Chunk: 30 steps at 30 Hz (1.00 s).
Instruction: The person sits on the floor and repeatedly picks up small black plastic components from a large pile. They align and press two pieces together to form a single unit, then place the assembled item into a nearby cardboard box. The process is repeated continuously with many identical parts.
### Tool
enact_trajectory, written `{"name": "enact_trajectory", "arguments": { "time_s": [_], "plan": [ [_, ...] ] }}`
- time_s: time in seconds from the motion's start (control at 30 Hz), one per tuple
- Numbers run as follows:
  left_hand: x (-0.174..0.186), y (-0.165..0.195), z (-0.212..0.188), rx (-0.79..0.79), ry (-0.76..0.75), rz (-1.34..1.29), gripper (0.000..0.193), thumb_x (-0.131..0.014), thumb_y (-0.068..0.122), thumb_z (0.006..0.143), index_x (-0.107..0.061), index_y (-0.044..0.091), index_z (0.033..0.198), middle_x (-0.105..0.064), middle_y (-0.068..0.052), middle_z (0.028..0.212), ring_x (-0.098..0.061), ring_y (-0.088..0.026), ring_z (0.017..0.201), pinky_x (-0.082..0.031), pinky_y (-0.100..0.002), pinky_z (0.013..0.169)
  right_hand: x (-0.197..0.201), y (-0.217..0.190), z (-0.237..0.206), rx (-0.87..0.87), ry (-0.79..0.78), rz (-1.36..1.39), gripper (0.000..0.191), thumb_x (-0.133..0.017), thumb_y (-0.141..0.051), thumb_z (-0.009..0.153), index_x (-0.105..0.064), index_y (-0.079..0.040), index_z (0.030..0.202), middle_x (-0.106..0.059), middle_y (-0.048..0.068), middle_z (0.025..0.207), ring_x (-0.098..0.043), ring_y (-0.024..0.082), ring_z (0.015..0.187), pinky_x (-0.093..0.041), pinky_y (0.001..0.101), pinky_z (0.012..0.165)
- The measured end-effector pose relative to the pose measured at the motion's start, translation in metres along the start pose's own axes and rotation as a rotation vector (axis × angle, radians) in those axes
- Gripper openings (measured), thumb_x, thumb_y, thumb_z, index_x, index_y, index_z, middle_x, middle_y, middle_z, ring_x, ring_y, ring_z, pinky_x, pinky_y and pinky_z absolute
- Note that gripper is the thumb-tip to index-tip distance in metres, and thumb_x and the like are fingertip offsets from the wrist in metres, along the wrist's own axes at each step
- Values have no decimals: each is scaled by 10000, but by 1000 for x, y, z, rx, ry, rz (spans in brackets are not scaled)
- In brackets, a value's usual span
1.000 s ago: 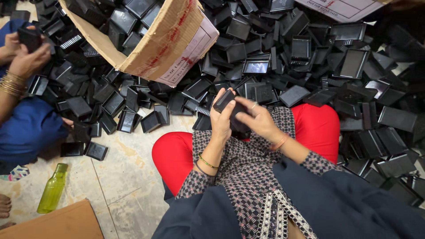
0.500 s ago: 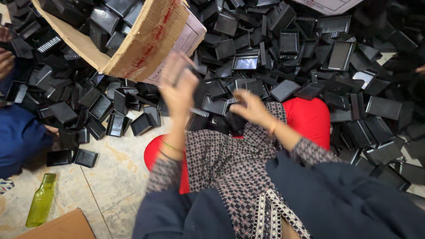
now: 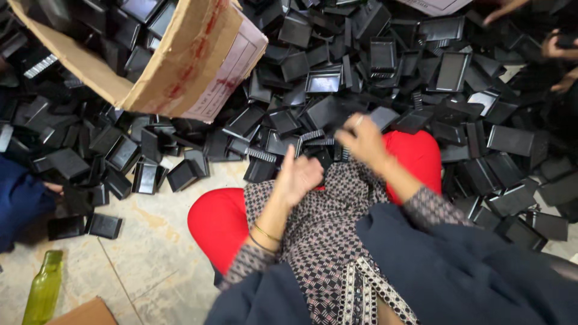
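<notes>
I sit on the floor in red trousers with a patterned tunic over my lap. A big heap of black plastic tray-like parts (image 3: 385, 66) spreads out in front of my knees. My left hand (image 3: 299, 176) hovers above my lap, palm up and thumb raised, with nothing in it. My right hand (image 3: 363, 141) reaches forward to the near edge of the heap, by a ribbed black part (image 3: 313, 136). Motion blur hides whether its fingers grip anything.
A tipped cardboard box (image 3: 192, 66) holding more black parts lies at the upper left. A green bottle (image 3: 43, 292) and a cardboard corner (image 3: 90, 314) sit on the tiled floor at the lower left. A person in blue (image 3: 21, 201) sits at left; another person's hands (image 3: 560, 51) work at the upper right.
My left hand held a black part near my right hand, swung up towards the cardboard box, and has come back down to my lap empty. My right hand moved forward to the heap.
</notes>
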<state>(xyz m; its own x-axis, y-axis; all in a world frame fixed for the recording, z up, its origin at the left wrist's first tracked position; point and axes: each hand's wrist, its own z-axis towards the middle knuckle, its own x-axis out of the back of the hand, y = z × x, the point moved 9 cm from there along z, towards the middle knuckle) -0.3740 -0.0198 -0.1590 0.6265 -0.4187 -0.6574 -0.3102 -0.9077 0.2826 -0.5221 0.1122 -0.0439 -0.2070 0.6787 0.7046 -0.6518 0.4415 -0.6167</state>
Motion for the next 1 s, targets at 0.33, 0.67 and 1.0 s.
{"name": "enact_trajectory", "arguments": {
  "time_s": [0.33,0.67,1.0],
  "plan": [
    [49,115,15,-542,-95,-208,318,-644,88,909,-588,136,1218,-717,-121,1030,-712,-287,941,-583,-474,875,-42,30,44,221,-114,-161,317,-743,-143,875,-689,1,1152,-704,196,1106,-676,402,1047,-550,473,925],
    [98,66,16,-301,14,-379,221,-689,216,921,-687,15,1013,-735,-117,975,-709,-275,921,-579,-454,889,-90,56,34,167,-429,-329,167,-687,-102,735,-723,-29,882,-715,190,935,-698,398,919,-568,487,852],
    [73,77,40,-239,-20,-230,269,-696,253,918,-721,0,1007,-752,-106,902,-715,-241,844,-592,-393,812,-28,133,167,-451,-307,-301,468,-798,-383,831,-724,32,1032,-714,257,1021,-716,398,980,-574,463,856]
  ]
}}
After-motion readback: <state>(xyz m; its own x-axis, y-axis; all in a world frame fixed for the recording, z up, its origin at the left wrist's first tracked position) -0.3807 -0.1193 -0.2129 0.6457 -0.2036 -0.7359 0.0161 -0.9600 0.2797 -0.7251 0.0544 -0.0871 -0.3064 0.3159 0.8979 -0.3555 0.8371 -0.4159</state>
